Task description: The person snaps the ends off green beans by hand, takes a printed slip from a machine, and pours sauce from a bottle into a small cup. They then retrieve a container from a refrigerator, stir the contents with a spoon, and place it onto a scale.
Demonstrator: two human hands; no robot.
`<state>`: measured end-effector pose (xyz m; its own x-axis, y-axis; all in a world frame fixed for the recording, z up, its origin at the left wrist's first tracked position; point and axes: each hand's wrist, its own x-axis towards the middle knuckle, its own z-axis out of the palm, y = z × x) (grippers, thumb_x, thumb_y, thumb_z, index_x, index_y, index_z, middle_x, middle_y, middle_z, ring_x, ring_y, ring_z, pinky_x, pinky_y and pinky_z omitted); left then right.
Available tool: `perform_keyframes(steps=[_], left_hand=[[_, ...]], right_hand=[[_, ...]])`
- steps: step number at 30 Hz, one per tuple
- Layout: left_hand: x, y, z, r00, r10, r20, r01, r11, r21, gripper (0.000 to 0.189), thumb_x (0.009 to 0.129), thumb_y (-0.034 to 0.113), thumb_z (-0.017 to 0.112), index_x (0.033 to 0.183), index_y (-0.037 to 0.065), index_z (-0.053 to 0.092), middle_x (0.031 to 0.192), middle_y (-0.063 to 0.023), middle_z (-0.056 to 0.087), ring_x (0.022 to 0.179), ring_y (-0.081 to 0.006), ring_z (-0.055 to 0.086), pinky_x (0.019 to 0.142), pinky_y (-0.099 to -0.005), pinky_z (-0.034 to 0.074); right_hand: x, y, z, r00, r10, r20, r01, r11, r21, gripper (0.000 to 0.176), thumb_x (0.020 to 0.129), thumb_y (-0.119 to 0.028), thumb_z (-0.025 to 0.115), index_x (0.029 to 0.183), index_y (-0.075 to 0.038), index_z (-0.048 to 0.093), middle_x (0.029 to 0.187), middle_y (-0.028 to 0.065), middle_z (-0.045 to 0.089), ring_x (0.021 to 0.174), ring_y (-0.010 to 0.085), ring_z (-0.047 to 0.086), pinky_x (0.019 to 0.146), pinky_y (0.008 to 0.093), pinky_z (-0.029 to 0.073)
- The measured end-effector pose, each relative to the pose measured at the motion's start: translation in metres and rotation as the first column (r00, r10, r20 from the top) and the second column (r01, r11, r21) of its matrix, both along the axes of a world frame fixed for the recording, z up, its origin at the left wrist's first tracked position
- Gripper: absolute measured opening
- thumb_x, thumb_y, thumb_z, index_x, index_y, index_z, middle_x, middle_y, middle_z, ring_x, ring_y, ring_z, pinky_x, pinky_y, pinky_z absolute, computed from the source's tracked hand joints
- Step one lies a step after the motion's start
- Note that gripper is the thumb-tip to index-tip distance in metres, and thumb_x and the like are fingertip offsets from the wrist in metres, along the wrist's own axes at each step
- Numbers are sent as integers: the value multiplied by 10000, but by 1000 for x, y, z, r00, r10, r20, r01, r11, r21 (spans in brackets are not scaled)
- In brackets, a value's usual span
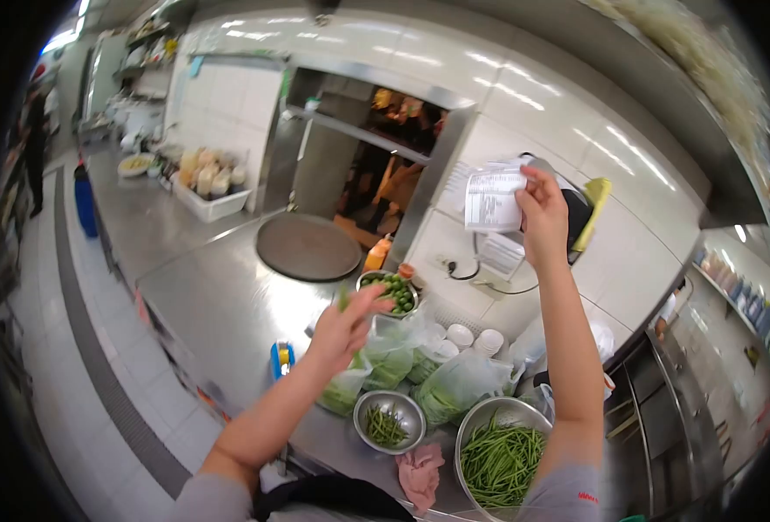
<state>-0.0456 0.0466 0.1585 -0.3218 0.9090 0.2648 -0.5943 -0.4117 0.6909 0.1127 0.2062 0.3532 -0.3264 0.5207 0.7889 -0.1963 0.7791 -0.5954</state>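
My right hand [542, 213] is raised at the tiled wall, pinching a printed paper slip [492, 209] in front of a dark printer-like device [580, 217]. Over the counter, my left hand [344, 332] is partly blurred. Its fingers are closed around what looks like a green bean [343, 298], with a green end showing above the hand. Below the hands, a small steel bowl [367, 422] holds some cut green beans [386, 427]. A larger steel bowl [465, 426] is full of long green beans [500, 461].
Bags of greens [455, 387], white cups [460, 337] and a bowl of green fruit [397, 294] crowd the counter's wall side. A pink cloth [420, 477] lies between the bowls. Farther off are a round dark tray [307, 248] and a white bin of bottles [208, 205].
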Motion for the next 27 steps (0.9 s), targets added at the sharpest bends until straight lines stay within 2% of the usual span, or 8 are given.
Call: perform_keyframes(steps=[4,9,11,12,16,21,24,27], left_hand=[[-22,18,29,971,-241,8,241,971,-6,570,834,482,452,1089,-26,479,1016,-99,572,400,-14,198,352,-165,177],[-36,-4,17,998,-26,-61,26,1000,10,379,789,199,597,1098,1,504,908,-96,597,552,-38,481,438,-182,380],[-39,-20,12,993,96,-69,-98,995,-20,385,764,114,622,1113,5,503,906,-98,598,646,-75,575,501,-203,462],[-44,-28,7,983,134,-124,-142,988,-55,410,749,72,623,1133,8,493,913,-90,599,719,-112,593,568,-218,484],[-58,-70,-14,934,230,-273,-267,958,-105,432,728,9,626,1141,16,501,937,-73,597,797,-142,597,681,-252,496],[-66,-142,-32,702,524,-481,-545,831,109,599,694,-7,660,1228,38,391,928,-47,574,838,-108,547,742,-242,448],[-68,-194,-44,670,581,-462,-647,762,19,650,702,-3,652,1251,63,310,918,-42,564,822,-104,543,730,-241,445],[-74,-247,-61,530,731,-430,-805,594,18,445,755,13,601,1165,45,431,890,-33,584,778,-87,553,684,-227,450]], right_hand=[[-23,-43,-75,974,198,109,-182,972,-146,251,776,77,469,1006,-16,505,824,-17,498,718,39,448,636,168,356],[-42,-78,-139,874,420,245,-348,893,-287,146,786,37,487,910,-38,504,865,-1,512,745,54,483,646,182,386],[-54,-89,-152,712,691,-126,-588,488,-645,81,831,-126,494,885,-66,500,866,24,536,761,94,522,665,222,427],[-60,-83,-164,618,762,-195,-642,345,-685,287,863,-351,436,897,-75,503,861,50,562,799,140,549,706,277,451],[-102,-111,-182,666,745,-15,-282,233,-931,498,858,-519,339,893,-52,509,890,70,578,837,165,562,762,329,447],[-158,-154,-213,544,777,-317,-448,-51,-893,276,859,-339,473,925,-71,464,861,89,564,816,183,572,695,330,482],[-190,-200,-201,482,786,-387,-653,28,-757,209,774,42,525,947,-41,442,897,98,553,795,159,572,683,275,502],[-224,-252,-201,410,877,-250,-720,143,-679,244,779,35,529,1004,-22,453,906,105,565,786,152,583,647,285,514]])
